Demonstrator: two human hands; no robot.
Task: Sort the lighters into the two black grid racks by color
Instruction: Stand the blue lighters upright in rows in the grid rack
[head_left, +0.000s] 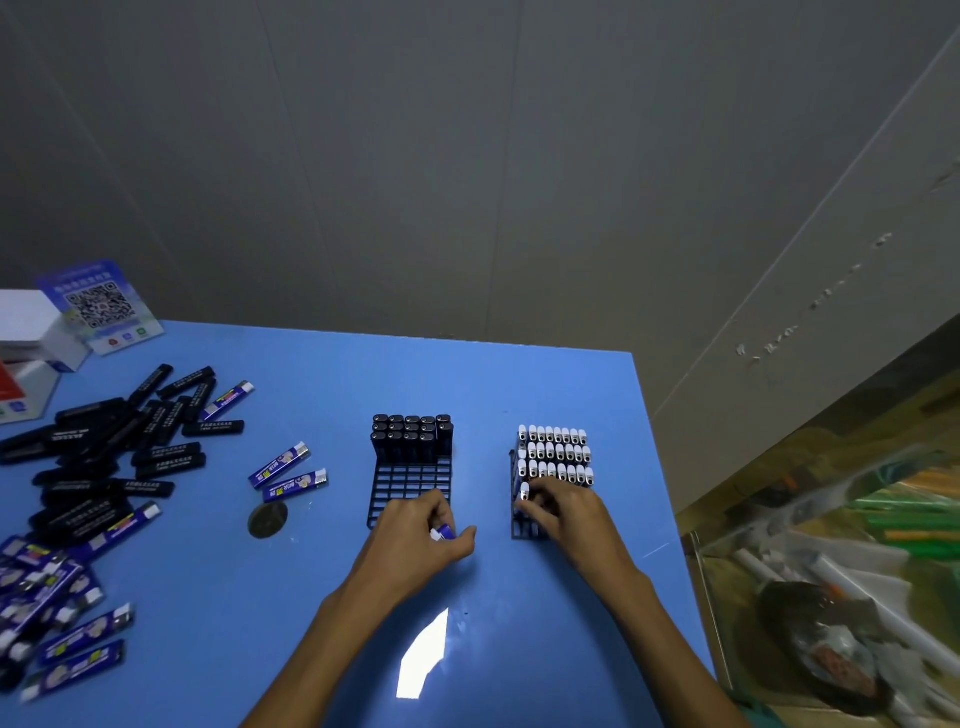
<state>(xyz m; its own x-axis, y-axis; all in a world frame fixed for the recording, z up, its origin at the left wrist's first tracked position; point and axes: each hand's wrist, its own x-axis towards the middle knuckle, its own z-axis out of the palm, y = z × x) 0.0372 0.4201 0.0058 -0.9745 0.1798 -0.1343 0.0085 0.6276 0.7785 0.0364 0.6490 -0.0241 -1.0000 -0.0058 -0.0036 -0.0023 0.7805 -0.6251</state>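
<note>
Two black grid racks stand on the blue table. The left rack (410, 483) holds black lighters (413, 434) in its far rows. The right rack (524, 527) is mostly filled with white-capped blue lighters (556, 452). My left hand (421, 540) grips a blue lighter (443, 533) just in front of the left rack. My right hand (566, 512) pinches a white-capped lighter (524, 491) at the near left part of the right rack. Loose black lighters (104, 441) and blue lighters (57, 597) lie heaped at the left.
Two blue lighters (288, 470) and a dark round disc (267, 518) lie between the heap and the racks. A QR-code card (101, 306) and white boxes (31, 343) stand at the far left. The table's right edge (670, 493) borders a cluttered bin.
</note>
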